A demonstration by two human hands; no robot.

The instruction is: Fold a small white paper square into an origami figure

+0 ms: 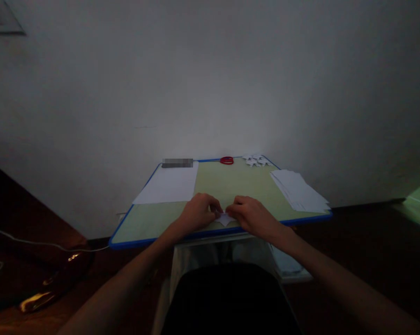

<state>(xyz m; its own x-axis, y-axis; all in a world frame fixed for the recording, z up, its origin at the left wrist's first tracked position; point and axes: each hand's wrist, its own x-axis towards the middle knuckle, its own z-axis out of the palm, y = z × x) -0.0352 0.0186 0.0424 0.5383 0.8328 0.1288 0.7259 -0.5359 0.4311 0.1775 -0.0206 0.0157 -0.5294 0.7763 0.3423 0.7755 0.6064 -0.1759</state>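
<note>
A small piece of folded white paper [225, 219] lies at the front edge of the table, pointed toward me. My left hand [200, 210] pinches its left side, fingers curled together. On its opposite side, my right hand [252, 214] grips the paper in the same closed way. Both sets of fingertips cover parts of the paper, so its full shape is hidden.
The pale green table [216, 181] has a blue rim and stands against a wall. White sheets [171, 186] lie at left under a dark blurred bar [177, 163]. Red-handled scissors [227, 160], several folded paper pieces [256, 161] and a paper stack [298, 190] lie farther right.
</note>
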